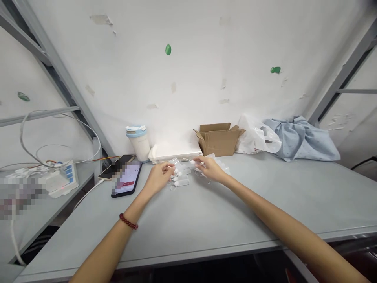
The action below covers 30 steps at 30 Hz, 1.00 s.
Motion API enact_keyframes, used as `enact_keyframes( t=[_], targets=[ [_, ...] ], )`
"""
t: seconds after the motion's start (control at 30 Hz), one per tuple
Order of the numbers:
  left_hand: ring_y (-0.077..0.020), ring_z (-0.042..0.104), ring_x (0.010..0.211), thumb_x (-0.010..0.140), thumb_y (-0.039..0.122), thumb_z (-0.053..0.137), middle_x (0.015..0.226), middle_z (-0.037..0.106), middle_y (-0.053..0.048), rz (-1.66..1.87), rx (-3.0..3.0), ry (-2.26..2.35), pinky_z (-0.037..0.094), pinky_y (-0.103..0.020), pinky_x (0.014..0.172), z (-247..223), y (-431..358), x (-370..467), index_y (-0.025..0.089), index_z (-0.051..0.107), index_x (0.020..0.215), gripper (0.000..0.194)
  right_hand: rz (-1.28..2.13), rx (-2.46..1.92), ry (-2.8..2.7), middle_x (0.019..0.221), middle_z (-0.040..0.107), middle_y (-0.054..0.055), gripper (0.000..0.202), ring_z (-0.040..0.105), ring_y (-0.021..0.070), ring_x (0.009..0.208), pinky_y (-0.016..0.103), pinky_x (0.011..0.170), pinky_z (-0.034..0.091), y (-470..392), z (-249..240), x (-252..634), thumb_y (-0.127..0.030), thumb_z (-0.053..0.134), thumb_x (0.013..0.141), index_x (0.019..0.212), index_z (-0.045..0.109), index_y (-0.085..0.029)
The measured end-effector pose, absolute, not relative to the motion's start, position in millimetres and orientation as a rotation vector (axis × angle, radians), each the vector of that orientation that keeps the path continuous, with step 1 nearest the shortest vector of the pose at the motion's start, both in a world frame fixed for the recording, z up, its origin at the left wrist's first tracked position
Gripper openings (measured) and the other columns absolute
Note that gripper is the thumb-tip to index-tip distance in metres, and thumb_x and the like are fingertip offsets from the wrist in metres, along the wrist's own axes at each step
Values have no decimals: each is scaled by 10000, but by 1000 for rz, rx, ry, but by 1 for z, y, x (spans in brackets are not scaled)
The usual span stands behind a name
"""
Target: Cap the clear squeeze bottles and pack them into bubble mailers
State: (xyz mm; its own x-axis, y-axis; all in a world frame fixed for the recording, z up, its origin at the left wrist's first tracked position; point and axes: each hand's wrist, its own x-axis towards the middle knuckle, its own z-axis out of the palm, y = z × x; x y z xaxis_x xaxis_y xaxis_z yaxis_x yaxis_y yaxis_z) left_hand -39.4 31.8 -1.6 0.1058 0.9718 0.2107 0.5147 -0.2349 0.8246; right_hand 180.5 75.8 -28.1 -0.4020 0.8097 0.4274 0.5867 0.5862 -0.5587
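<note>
Several small clear plastic bottles with white caps [182, 182] and thin white strings lie on the grey table between my hands. My left hand [160, 176] is at the left side of this group, its thumb and fingers pinched together beside a clear bottle; what sits between the fingertips is hidden. From the right, my right hand [210, 168] closes its fingertips on a white-capped piece [193, 162] with a thin pale end pointing left. More clear bottles [225, 167] lie behind and to the right of that hand, partly covered by it.
Behind the hands stand a flat white box [176, 151] and an open cardboard box [220, 141]. A lidded cup [139, 143] and two phones, one lit [128, 181], are at left. A white plastic bag [256, 135] and blue cloth [303, 139] lie at right.
</note>
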Motion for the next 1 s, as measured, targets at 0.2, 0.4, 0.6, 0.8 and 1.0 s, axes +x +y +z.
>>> enact_keyframes(
  t=[0.2, 0.4, 0.6, 0.8, 1.0],
  targets=[
    [-106, 518, 487, 763, 433, 474, 712, 628, -45, 885, 1735, 1292, 373, -210, 432, -2, 26, -29, 122, 619, 847, 352, 346, -916, -2051, 959, 653, 72, 216, 606, 182, 895, 319, 776, 476, 50, -33, 176, -106, 534, 793, 997, 569, -167],
    [-90, 497, 481, 751, 399, 512, 679, 610, -25, 831, 1675, 1230, 367, -205, 434, 5, 23, -26, 131, 617, 817, 295, 69, -852, -2211, 965, 636, 105, 217, 590, 204, 891, 329, 743, 459, 43, -35, 170, -64, 486, 816, 1010, 539, -147],
    [-90, 470, 476, 735, 415, 545, 555, 548, 9, 703, 1701, 1237, 347, -204, 452, 5, 22, -27, 147, 566, 631, 288, -22, -866, -2239, 986, 635, 90, 217, 579, 199, 898, 329, 765, 427, 39, -36, 169, -76, 469, 837, 1028, 523, -166],
    [-94, 462, 454, 703, 467, 574, 523, 513, 24, 811, 1656, 1257, 348, -215, 454, 6, 21, -25, 162, 524, 585, 331, -67, -842, -2245, 998, 631, 93, 206, 571, 203, 900, 331, 771, 424, 40, -38, 168, -89, 452, 848, 1028, 519, -162],
    [-86, 444, 460, 682, 452, 600, 562, 526, 13, 930, 1578, 1247, 361, -218, 467, 5, 23, -27, 152, 551, 614, 311, -42, -767, -2253, 1005, 620, 110, 209, 564, 204, 907, 335, 764, 435, 37, -38, 166, -101, 415, 864, 1040, 507, -165]
  ],
)
